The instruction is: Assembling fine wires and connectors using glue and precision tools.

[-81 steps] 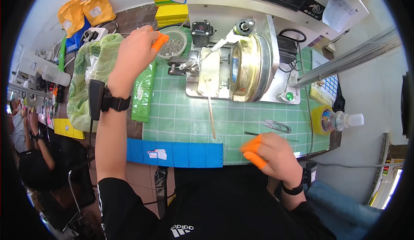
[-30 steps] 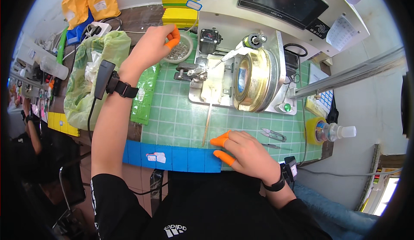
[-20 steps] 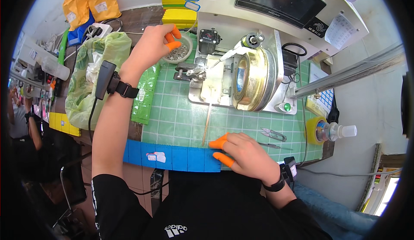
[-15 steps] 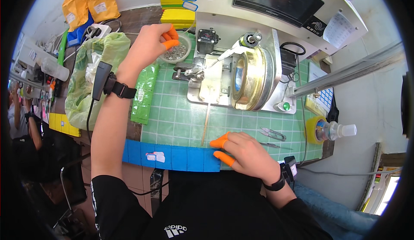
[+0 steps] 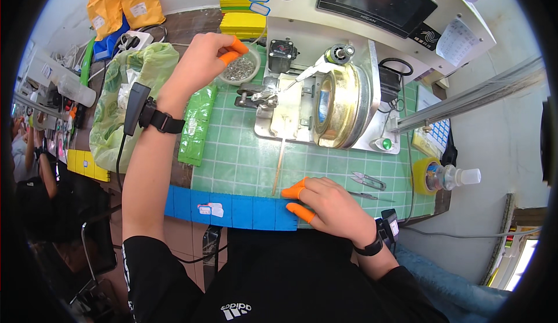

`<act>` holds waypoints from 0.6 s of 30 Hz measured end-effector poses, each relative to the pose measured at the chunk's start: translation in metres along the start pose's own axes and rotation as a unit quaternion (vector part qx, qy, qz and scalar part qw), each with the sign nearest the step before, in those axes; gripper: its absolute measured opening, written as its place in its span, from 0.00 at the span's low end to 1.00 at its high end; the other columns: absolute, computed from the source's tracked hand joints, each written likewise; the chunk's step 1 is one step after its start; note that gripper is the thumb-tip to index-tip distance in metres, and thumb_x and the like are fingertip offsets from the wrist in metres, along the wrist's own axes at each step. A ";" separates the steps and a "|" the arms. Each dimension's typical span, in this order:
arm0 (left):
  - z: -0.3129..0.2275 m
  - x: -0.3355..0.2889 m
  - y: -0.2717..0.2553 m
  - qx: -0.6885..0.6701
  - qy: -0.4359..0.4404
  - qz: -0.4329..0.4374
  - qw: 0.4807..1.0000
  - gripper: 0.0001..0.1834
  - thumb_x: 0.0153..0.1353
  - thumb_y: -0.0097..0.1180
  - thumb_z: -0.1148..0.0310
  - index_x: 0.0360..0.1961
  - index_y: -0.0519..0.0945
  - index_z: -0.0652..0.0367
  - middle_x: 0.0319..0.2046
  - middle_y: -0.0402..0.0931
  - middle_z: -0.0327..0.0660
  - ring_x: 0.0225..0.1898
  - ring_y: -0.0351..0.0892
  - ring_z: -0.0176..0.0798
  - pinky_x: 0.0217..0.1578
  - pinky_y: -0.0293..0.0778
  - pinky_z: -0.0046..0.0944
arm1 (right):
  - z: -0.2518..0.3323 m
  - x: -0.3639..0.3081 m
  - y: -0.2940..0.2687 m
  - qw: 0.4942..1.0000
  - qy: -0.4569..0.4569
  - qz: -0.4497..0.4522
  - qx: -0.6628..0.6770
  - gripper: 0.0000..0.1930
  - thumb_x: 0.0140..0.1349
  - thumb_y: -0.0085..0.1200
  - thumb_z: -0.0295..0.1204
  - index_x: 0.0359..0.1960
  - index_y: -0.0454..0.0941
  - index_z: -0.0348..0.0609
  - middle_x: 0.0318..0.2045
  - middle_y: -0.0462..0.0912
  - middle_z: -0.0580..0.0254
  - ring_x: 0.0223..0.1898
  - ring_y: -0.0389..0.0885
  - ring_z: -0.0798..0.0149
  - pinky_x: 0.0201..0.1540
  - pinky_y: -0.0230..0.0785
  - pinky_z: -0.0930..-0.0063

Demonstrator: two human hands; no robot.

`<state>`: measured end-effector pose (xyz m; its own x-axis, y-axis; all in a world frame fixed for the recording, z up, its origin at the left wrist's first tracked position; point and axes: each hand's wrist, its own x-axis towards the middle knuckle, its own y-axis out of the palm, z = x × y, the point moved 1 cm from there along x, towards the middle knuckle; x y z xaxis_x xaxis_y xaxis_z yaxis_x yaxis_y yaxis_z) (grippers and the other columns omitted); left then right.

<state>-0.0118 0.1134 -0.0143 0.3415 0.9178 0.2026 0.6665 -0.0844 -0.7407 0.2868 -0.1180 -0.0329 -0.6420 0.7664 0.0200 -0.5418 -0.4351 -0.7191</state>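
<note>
My left hand (image 5: 204, 58), orange finger cots on its thumb and forefinger, hovers at the rim of a round white bowl (image 5: 256, 74) of small metal pieces. Its two fingertips stand slightly apart, and nothing shows between them. My right hand (image 5: 334, 210) rests low on the green gridded mat (image 5: 232, 175), thumb and forefinger spread, also in orange cots. A thin tan stick (image 5: 279, 169) lies just beyond those fingertips, reaching toward the machine's metal base. Beneath the right thumb is the end of a blue segmented strip (image 5: 241, 211) along the front edge.
A bench machine (image 5: 340, 111) with a brass-coloured ring and a dark screen (image 5: 372, 2) fills the back. Small snips (image 5: 369, 179) and tweezers (image 5: 363, 195) lie right of centre. A green strip (image 5: 197, 126), a bag-lined bin (image 5: 116, 111) and a clear bottle (image 5: 453, 176) stand around.
My left forefinger has straightened, its tip pointing farther right over the bowl. The right hand stays nearly still. The whole view has shifted slightly.
</note>
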 end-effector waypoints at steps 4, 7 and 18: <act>-0.002 0.001 0.003 -0.001 0.003 -0.013 1.000 0.11 0.64 0.65 0.82 0.48 0.88 0.68 0.41 0.90 0.46 0.42 0.90 0.38 0.48 0.84 0.37 | -0.001 -0.002 -0.001 1.000 0.005 0.001 -0.005 0.13 0.71 0.63 0.36 0.51 0.85 0.41 0.39 0.82 0.55 0.43 0.83 0.49 0.52 0.77 0.57; -0.002 0.003 0.003 0.011 -0.011 -0.012 1.000 0.11 0.63 0.67 0.81 0.47 0.88 0.67 0.39 0.90 0.45 0.40 0.90 0.36 0.46 0.84 0.36 | -0.002 -0.002 -0.001 1.000 0.010 0.004 -0.007 0.13 0.71 0.63 0.36 0.50 0.85 0.41 0.39 0.82 0.55 0.43 0.83 0.48 0.52 0.77 0.57; 0.009 0.002 0.004 -0.004 -0.004 -0.021 1.000 0.12 0.61 0.66 0.80 0.47 0.88 0.67 0.37 0.90 0.46 0.38 0.90 0.38 0.44 0.84 0.36 | -0.002 0.002 -0.002 0.999 0.021 0.022 -0.014 0.13 0.71 0.63 0.36 0.50 0.86 0.41 0.40 0.83 0.55 0.45 0.83 0.48 0.53 0.76 0.56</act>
<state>-0.0141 0.1180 -0.0224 0.3078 0.9234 0.2294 0.6860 -0.0483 -0.7260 0.2878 -0.1151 -0.0329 -0.6416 0.7659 -0.0411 -0.4970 -0.4560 -0.7383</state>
